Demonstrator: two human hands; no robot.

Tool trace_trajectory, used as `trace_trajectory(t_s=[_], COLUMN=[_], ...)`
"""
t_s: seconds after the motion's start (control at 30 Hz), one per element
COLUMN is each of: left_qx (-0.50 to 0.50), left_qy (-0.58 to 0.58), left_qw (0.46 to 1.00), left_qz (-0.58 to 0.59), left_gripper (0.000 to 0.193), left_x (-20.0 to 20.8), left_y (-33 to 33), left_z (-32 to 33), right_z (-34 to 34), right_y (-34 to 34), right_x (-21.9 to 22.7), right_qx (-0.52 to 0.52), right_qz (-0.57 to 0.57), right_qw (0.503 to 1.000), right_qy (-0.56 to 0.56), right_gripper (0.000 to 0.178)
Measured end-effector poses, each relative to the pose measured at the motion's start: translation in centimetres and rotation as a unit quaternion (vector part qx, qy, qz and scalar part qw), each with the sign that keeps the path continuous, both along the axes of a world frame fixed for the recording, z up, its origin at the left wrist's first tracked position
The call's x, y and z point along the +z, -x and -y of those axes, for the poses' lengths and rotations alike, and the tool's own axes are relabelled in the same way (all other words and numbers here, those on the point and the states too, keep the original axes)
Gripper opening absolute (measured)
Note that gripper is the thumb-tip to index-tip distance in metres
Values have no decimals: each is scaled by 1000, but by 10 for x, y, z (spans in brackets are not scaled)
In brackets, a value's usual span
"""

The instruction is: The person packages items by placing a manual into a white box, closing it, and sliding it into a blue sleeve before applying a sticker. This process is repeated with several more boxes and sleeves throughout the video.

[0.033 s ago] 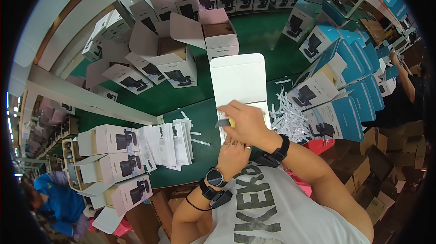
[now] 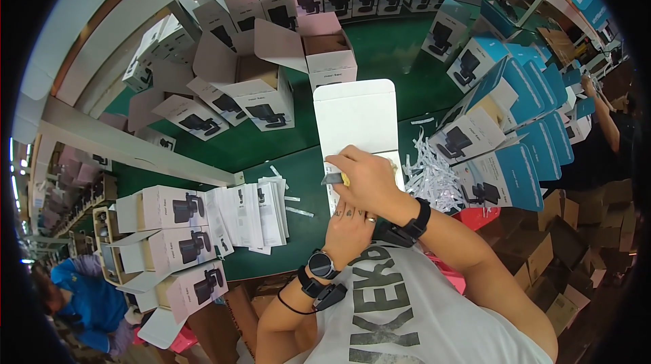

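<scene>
In front of me stands a white box [image 2: 355, 116], its lid flap raised at the far side. My right hand [image 2: 369, 177] is closed over the box's near part, holding a yellow utility knife [image 2: 332, 179] whose grey tip sticks out to the left. Just below it, my left hand [image 2: 347, 232] lies against the near end of the box with its fingers bent. The right hand hides its fingertips and much of the box's top. A stack of white printed leaflets [image 2: 261, 211] lies to the left, and shredded white paper [image 2: 434, 181] is heaped on the right.
The green table [image 2: 288, 164] carries open product boxes [image 2: 264, 106] at the far left and a row along the back. Blue-and-white boxes [image 2: 498, 174] crowd the right. More boxes [image 2: 180, 245] stand by the left edge. Brown cartons [image 2: 529, 255] pile up at lower right. A person in blue [image 2: 85, 299] is at lower left.
My right hand and the utility knife have shifted very slightly away from me. My left hand and the box look the same.
</scene>
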State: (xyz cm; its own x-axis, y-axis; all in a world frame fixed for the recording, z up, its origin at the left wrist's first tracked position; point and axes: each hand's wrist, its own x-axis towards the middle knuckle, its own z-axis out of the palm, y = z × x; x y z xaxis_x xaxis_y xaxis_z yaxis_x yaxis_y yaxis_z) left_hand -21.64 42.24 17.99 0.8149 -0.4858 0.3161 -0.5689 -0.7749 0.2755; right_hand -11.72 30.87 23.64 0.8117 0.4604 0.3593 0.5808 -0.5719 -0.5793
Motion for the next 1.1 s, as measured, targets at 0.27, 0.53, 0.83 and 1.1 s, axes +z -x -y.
trace_trajectory(t_s=[0.27, 0.53, 0.83, 1.1], left_qx=[-4, -2, 2, -20], left_qy=[-4, -16, -3, -25], left_qw=[999, 1000, 998, 999], left_qz=[41, 16, 58, 24], left_gripper=[45, 49, 57, 59], left_x=[-1, 5, 13, 38], left_y=[0, -1, -9, -10], left_z=[-4, -7, -12, -21], right_z=[-8, -16, 131, 95], right_y=[-2, -16, -10, -20], right_x=[-2, 1, 41, 12], right_qx=[-20, -8, -241, -160], right_qz=[-12, -26, -51, -248], right_qw=[1000, 996, 969, 896], right_qy=[9, 90, -15, -331], right_gripper=[24, 20, 22, 39])
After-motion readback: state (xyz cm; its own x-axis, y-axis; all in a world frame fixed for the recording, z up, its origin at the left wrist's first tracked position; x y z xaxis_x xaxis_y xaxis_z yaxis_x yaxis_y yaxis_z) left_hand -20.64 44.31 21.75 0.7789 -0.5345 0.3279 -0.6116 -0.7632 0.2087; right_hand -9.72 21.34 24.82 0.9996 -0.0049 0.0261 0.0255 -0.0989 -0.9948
